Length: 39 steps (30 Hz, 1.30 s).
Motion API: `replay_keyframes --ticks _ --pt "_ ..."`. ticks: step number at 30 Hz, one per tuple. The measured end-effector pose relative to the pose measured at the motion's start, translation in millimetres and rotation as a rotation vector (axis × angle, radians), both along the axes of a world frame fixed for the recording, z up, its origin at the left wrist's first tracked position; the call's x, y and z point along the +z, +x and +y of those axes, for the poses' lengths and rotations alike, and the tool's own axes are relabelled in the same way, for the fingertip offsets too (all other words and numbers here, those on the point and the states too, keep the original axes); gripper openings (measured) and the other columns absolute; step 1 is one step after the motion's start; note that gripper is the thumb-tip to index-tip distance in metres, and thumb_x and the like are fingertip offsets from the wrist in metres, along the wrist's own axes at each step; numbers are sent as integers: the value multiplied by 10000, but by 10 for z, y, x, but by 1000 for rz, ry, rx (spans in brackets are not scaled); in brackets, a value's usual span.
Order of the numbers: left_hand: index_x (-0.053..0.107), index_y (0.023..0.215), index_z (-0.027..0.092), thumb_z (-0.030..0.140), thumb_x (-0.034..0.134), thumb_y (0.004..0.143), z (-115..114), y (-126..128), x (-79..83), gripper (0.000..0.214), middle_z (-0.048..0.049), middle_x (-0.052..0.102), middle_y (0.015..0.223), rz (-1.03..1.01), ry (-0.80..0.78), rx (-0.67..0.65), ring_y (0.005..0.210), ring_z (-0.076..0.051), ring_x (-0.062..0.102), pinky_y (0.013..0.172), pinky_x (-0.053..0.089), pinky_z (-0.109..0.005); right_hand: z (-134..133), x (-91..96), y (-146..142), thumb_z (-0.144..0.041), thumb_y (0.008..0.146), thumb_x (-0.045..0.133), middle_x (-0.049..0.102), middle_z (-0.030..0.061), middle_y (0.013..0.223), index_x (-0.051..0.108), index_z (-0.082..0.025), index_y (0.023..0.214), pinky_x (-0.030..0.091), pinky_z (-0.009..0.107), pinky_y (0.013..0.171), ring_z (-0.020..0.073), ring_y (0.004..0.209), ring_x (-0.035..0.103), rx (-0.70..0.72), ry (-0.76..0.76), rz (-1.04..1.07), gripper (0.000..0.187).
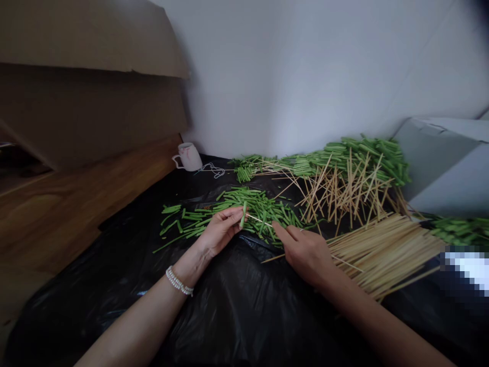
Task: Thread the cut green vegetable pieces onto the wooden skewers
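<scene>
Between the thumb and fingers of my left hand (224, 228) a short cut green stem (243, 214) stands upright. My right hand (305, 251) is closed round a thin wooden skewer (260, 220), whose far end meets the stem. Whether the tip has pierced the stem, I cannot tell. Loose cut green stems (254, 201) lie in a pile just behind both hands. Beside my right hand rests a thick bundle of bare skewers (389, 250).
Skewered green stems (355, 158) are heaped along the wall, their sticks pointing forward. Black plastic sheeting (229, 311) covers the surface. A white mug (189, 157) and some string (214, 169) sit at the back left. Cardboard boxes (95, 102) stand left; a pale box (451, 163) stands right.
</scene>
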<state>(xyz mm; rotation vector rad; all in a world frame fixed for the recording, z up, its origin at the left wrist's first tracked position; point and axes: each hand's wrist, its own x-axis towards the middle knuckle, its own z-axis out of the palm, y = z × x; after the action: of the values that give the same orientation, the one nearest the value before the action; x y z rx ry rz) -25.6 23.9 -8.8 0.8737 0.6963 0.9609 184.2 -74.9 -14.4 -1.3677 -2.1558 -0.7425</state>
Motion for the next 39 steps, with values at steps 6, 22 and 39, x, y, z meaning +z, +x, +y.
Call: replay_keyframes --ticks 6,22,39 --pt "772 842 144 252 850 624 15 5 -57 255 -48 733 812 85 79 44 739 -115 625 763 485 -241 -11 -9 -12 -34 791 463 606 18 698 634 -100 1163 324 287 539 125 548 500 5 -22 -13 415" --pt "729 798 129 254 829 665 -8 -1 -21 208 -34 678 766 59 -9 -19 655 -76 603 610 475 -172 -18 10 -18 -48 825 438 621 17 709 639 -102 1163 357 278 548 129 553 536 -1 -17 59 397" --pt "727 754 113 268 832 656 -32 16 -35 211 -30 655 714 94 -4 -61 616 -69 569 626 463 -196 -30 -51 -68 -85 870 423 677 40 811 632 -152 1141 412 232 587 130 667 600 -8 -225 237 349"
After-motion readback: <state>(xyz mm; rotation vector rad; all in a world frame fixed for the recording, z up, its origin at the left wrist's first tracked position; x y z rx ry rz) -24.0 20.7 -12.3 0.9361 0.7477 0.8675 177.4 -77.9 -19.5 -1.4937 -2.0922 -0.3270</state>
